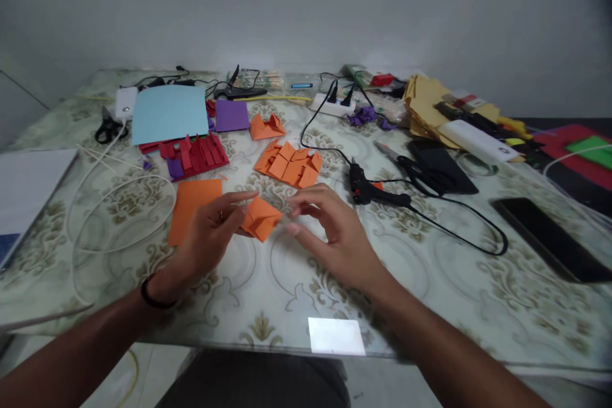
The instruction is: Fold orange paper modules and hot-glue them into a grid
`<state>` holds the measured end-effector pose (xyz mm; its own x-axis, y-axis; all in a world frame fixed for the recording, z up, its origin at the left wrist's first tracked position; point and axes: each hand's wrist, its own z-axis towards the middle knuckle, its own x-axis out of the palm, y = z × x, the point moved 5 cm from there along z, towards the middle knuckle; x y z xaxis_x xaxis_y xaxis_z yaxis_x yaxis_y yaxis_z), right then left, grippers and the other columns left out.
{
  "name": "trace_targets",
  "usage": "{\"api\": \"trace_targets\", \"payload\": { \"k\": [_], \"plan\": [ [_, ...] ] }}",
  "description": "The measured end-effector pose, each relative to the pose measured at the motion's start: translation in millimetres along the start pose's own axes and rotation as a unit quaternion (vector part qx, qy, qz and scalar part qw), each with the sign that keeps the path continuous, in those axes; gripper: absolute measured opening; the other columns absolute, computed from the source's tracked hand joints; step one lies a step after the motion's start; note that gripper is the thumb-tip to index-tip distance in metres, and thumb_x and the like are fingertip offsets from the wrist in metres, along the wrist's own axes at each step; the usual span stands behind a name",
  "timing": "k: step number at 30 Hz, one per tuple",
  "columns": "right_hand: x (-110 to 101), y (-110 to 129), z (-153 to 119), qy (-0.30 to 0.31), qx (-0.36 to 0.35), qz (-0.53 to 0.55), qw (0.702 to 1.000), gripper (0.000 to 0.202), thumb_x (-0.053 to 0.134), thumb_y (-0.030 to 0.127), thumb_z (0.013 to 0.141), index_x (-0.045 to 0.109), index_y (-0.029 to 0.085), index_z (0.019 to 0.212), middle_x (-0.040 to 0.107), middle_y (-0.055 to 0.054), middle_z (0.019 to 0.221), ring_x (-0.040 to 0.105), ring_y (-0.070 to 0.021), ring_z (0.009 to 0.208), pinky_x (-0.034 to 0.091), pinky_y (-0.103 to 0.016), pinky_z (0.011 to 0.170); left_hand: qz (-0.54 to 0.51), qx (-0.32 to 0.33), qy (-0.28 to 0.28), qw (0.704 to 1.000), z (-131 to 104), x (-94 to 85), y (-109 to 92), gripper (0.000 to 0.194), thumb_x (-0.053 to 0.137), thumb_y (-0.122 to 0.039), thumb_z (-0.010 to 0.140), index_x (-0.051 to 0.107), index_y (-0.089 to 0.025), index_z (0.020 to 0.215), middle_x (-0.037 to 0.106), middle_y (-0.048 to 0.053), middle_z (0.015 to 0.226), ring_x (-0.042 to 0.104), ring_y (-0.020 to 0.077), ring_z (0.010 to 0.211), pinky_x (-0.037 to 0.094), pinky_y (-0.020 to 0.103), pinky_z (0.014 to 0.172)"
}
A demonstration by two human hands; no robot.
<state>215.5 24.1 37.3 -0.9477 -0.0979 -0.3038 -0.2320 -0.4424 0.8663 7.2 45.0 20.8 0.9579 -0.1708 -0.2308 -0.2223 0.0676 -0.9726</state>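
My left hand (210, 236) pinches a small folded orange paper piece (261, 218) just above the table, near its front. My right hand (329, 233) hovers to the right of the piece with fingers spread, holding nothing and a little apart from the paper. A flat orange sheet (189, 204) lies under and behind my left hand. Farther back sits a pile of folded orange pieces (289, 164), with one more folded orange piece (266, 127) behind it.
Red folded pieces (198, 154), a purple square (231, 115) and a light blue sheet (168, 113) lie at the back left. A black glue gun (370, 191) with its cord lies right of my hands. Scissors (109, 129), a phone (549, 239), a power strip (329, 105) and tan paper (428, 105) stand around.
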Motion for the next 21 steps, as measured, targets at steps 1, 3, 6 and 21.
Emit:
{"api": "trace_targets", "payload": {
  "k": [1,3,6,21],
  "plan": [
    [0,5,0,0.005,-0.040,-0.026,0.999,0.023,0.075,0.025,0.094,0.071,0.028,0.117,0.066,-0.007,0.113,0.066,-0.0231,0.107,0.056,-0.042,0.098,-0.012,0.005,-0.018,1.000,0,-1.8,-1,0.026,0.069,-0.036,0.094,0.079,-0.019,0.111,0.068,0.000,0.076,0.060,0.0115,0.065,0.053,0.019,0.055],
    [0,9,-1,0.016,-0.085,-0.067,0.994,0.023,0.078,0.020,0.092,0.074,0.029,0.114,0.064,-0.008,0.117,0.064,-0.0249,0.116,0.055,-0.044,0.102,-0.030,0.007,-0.024,0.999,0,-2.2,-2,0.025,0.072,-0.037,0.092,0.080,-0.019,0.108,0.076,0.004,0.094,0.068,0.0145,0.078,0.061,0.022,0.067],
    [3,8,-1,0.022,-0.097,-0.079,0.992,0.025,0.078,0.018,0.093,0.076,0.029,0.115,0.064,-0.008,0.120,0.065,-0.0247,0.118,0.058,-0.043,0.100,-0.066,-0.001,0.001,0.998,-2,1.8,-2,0.026,0.070,-0.036,0.094,0.078,-0.020,0.113,0.071,-0.001,0.079,0.068,0.0127,0.071,0.065,0.023,0.067],
    [6,-20,3,0.012,0.048,0.067,0.997,0.005,0.075,0.023,0.094,0.078,0.025,0.097,0.072,-0.006,0.107,0.070,-0.0200,0.102,0.059,-0.036,0.088,-0.062,0.005,0.106,0.992,-8,16.3,2,0.033,0.068,-0.046,0.099,0.066,-0.018,0.115,0.082,0.008,0.099,0.081,0.0217,0.090,0.066,0.033,0.085]
  ]
}}
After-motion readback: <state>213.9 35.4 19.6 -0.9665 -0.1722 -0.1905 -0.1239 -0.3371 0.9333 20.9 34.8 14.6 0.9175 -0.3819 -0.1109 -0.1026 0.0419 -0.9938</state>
